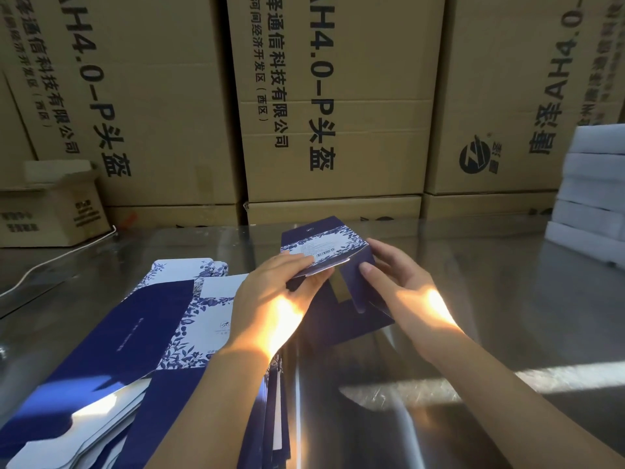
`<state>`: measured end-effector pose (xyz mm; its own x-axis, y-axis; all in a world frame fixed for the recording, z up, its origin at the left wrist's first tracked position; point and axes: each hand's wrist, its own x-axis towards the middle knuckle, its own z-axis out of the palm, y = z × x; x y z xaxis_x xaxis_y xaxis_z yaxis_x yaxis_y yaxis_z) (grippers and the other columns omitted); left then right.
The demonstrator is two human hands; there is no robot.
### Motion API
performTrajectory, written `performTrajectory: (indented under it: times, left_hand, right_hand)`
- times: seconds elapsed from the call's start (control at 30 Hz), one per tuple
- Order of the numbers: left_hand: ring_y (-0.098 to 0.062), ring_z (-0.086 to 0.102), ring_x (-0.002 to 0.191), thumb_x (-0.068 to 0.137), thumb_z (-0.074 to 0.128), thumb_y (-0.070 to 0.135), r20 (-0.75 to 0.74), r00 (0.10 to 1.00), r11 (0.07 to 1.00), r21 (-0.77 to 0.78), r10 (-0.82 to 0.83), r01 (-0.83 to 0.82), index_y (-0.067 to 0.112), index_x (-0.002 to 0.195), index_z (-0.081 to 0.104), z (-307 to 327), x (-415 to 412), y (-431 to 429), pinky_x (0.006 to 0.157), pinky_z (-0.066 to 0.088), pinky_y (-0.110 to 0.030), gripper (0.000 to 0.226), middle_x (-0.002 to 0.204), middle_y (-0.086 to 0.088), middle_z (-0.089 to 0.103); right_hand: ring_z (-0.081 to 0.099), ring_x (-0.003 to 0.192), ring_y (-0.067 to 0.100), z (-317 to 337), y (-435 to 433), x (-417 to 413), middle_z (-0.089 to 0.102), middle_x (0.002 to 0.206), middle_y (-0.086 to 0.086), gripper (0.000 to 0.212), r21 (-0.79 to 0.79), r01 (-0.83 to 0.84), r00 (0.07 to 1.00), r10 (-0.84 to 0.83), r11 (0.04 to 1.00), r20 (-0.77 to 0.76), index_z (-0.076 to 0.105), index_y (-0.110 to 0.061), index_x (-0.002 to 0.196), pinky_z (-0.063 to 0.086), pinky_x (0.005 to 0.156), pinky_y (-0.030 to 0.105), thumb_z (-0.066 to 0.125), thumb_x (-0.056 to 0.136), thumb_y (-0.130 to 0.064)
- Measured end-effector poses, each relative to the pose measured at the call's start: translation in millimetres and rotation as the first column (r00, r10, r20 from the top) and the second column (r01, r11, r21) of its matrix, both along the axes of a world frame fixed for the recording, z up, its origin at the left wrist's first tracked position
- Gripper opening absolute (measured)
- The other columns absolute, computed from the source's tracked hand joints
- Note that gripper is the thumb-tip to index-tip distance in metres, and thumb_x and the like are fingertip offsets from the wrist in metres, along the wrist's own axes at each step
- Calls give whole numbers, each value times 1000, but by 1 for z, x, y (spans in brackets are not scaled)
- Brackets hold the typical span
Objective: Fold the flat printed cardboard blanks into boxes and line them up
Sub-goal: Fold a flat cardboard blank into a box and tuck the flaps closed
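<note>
The half-folded blank [333,247] is up off the table [507,299], held between both hands just beyond the middle. Its white flowered panel with the barcode faces up, and navy flaps hang below toward the steel.

The left hand [270,296] grips the panel's near left edge, fingers laid over the top and thumb tucked beneath. The right hand [402,286] holds the navy side panel, thumb pressed on its face and the other fingers curled round the far side.

The stack [159,316] of flat blanks lies to the left, fanned unevenly. Its right edge runs under the left forearm.

Open steel stretches right of the hands, as far as a pile of white foam [595,194] at the right edge. Behind the hands a strip of table lies open up to the cartons [338,96], which stand as a wall along the far edge. A small carton [54,211] and a white cable [44,265] sit at the far left.

The stack's near end runs out of view at the bottom, and the foam is cut off on the right. The left hand hides the panel's corner, and glare whitens both wrists. I cannot make out the small print on the blank.
</note>
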<state>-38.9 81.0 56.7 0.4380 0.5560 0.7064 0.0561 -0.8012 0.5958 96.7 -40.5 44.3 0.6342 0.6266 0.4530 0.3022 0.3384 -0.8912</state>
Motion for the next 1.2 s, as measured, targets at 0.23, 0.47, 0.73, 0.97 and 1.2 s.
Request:
performTrajectory:
  times: [0.23,0.47,0.73,0.97,1.2]
  left_hand:
    - [-6,62,94,60,88,19,-84,996,994,106,39,-30,23,100,72,-3,-2,-3,84,47,-20,43,98,15,65]
    - [-7,59,96,62,85,17,-82,996,994,104,27,-18,25,106,70,-3,-4,-8,82,47,-22,47,98,16,60]
    - [-6,58,93,60,87,29,-94,995,988,154,41,-27,29,105,70,-1,-6,-4,76,49,-24,49,97,15,60]
    - [-20,61,92,72,76,25,-62,998,975,220,24,-10,16,96,72,-3,-3,6,72,48,-25,27,81,9,58]
    - [-15,63,81,63,83,6,-102,995,943,333,14,21,22,103,74,4,-13,2,63,55,-32,44,86,10,66]
  right_hand:
    - [67,89,2,3,-4,-10,72,92,-16,17,91,251,963,-259,964,80,73,-35,92,47,65,9,76,78,-25]
    - [67,79,-4,4,-6,-21,73,86,-18,21,91,332,934,-341,939,112,74,-35,96,47,63,8,74,79,-22]
    - [62,69,-11,12,-11,-21,69,77,-25,10,77,384,898,-391,920,200,73,-29,81,39,55,0,77,77,-21]
    - [42,53,7,18,-16,-20,48,55,-4,36,-34,482,731,-381,875,567,43,-17,60,36,50,15,65,80,-38]
    - [42,57,7,16,-20,-17,43,54,-7,35,-102,485,649,-279,868,708,30,-24,63,36,54,16,46,88,-42]
